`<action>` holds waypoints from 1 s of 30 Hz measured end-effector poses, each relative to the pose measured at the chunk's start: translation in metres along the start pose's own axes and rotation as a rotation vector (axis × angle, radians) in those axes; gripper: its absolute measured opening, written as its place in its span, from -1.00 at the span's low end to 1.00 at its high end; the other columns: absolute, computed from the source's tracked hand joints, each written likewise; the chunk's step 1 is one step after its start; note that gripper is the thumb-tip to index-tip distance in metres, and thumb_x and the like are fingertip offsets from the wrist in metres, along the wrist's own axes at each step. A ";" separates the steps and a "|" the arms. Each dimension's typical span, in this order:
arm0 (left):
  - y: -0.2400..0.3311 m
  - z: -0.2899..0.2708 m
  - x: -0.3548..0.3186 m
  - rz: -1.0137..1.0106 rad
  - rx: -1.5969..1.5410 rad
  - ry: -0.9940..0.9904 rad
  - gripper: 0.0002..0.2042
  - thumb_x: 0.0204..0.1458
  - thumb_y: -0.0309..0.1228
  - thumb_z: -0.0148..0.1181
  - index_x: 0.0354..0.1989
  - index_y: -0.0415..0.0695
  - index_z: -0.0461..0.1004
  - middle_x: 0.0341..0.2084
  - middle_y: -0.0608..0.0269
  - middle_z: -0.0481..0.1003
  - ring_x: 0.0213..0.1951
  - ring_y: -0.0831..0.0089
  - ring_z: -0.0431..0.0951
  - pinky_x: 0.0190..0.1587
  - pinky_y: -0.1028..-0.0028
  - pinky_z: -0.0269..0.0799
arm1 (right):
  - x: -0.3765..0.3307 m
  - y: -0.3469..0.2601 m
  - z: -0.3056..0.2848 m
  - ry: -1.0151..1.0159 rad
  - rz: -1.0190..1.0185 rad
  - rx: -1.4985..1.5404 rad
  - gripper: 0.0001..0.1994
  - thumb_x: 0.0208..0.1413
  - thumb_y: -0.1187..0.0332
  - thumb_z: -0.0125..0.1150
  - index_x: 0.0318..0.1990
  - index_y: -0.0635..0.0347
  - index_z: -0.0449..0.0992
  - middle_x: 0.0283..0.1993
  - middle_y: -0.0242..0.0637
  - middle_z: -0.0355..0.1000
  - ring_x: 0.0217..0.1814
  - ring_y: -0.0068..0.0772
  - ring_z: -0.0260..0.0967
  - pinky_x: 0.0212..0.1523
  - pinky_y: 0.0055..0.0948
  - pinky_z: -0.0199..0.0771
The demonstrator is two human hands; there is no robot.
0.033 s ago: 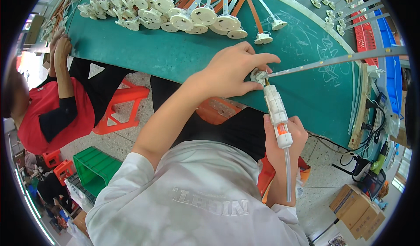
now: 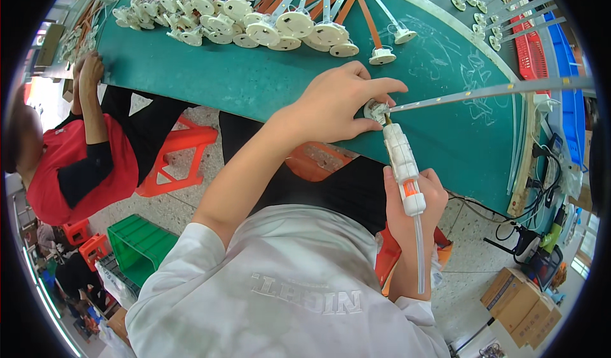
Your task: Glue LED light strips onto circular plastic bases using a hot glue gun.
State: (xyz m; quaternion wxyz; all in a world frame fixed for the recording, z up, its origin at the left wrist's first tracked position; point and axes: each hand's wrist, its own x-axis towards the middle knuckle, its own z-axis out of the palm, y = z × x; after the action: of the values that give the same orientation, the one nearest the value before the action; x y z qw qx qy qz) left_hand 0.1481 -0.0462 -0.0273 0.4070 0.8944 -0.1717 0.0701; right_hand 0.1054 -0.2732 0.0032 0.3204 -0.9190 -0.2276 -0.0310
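The left hand [image 2: 337, 106] reaches out with the forearm stretched over the near edge of the green table [image 2: 267, 81], fingers and thumb pinched shut on a small white round cap [image 2: 375, 111] (a long thin strip [image 2: 490, 91] runs from it across the table). Just below the edge, the right hand [image 2: 414, 205] is clenched around a white glue gun [image 2: 402, 161], nozzle touching the cap.

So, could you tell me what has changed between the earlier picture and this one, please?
Nothing visibly changed. The left hand still pinches the small white round fitting at the end of the long strip on the green table, and the right hand still holds the white and orange tool with its tip at that fitting.
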 end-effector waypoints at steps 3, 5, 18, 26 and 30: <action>0.000 -0.001 0.000 -0.012 0.002 -0.008 -0.38 -0.17 -0.41 0.47 0.18 0.16 0.47 -0.19 0.57 0.65 -0.17 0.29 0.46 -0.09 0.32 0.48 | 0.001 0.000 -0.002 -0.017 -0.010 -0.006 -0.78 0.02 0.41 0.46 -0.55 0.30 0.56 -0.67 -0.23 0.35 -0.60 -0.30 0.25 -0.59 -0.31 0.17; -0.001 -0.001 0.001 -0.019 0.017 -0.032 -0.32 -0.21 -0.47 0.47 0.22 0.13 0.46 -0.15 0.52 0.67 -0.17 0.33 0.43 -0.06 0.36 0.48 | 0.000 0.000 -0.003 -0.027 -0.015 -0.012 -0.79 0.02 0.41 0.46 -0.54 0.30 0.57 -0.66 -0.23 0.36 -0.59 -0.30 0.25 -0.58 -0.31 0.18; 0.001 -0.002 0.001 -0.021 0.021 -0.026 -0.32 -0.23 -0.49 0.46 0.20 0.09 0.46 -0.17 0.45 0.66 -0.16 0.29 0.46 -0.06 0.33 0.49 | 0.003 -0.003 -0.009 -0.053 -0.018 -0.049 -0.82 0.01 0.35 0.45 -0.50 0.25 0.62 -0.68 -0.24 0.29 -0.59 -0.27 0.22 -0.52 -0.26 0.20; 0.000 -0.002 0.000 -0.013 -0.015 0.024 -0.36 -0.21 -0.42 0.50 0.17 0.06 0.46 -0.20 0.47 0.62 -0.14 0.28 0.50 -0.08 0.30 0.49 | 0.004 0.001 -0.009 -0.081 -0.019 -0.091 -0.82 0.04 0.30 0.44 -0.48 0.20 0.64 -0.69 -0.21 0.28 -0.59 -0.20 0.20 -0.49 -0.21 0.17; 0.000 -0.002 0.000 -0.019 -0.014 0.022 -0.36 -0.21 -0.42 0.50 0.17 0.07 0.46 -0.21 0.47 0.63 -0.13 0.28 0.51 -0.08 0.29 0.49 | 0.002 0.002 -0.011 -0.093 -0.021 -0.096 -0.83 0.04 0.31 0.44 -0.47 0.19 0.64 -0.69 -0.22 0.29 -0.61 -0.20 0.20 -0.49 -0.22 0.18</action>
State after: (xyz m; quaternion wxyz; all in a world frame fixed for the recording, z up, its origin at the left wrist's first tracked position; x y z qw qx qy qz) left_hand 0.1480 -0.0445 -0.0255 0.4157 0.8923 -0.1593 0.0751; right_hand 0.1093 -0.2800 0.0117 0.2646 -0.9313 -0.2502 -0.0024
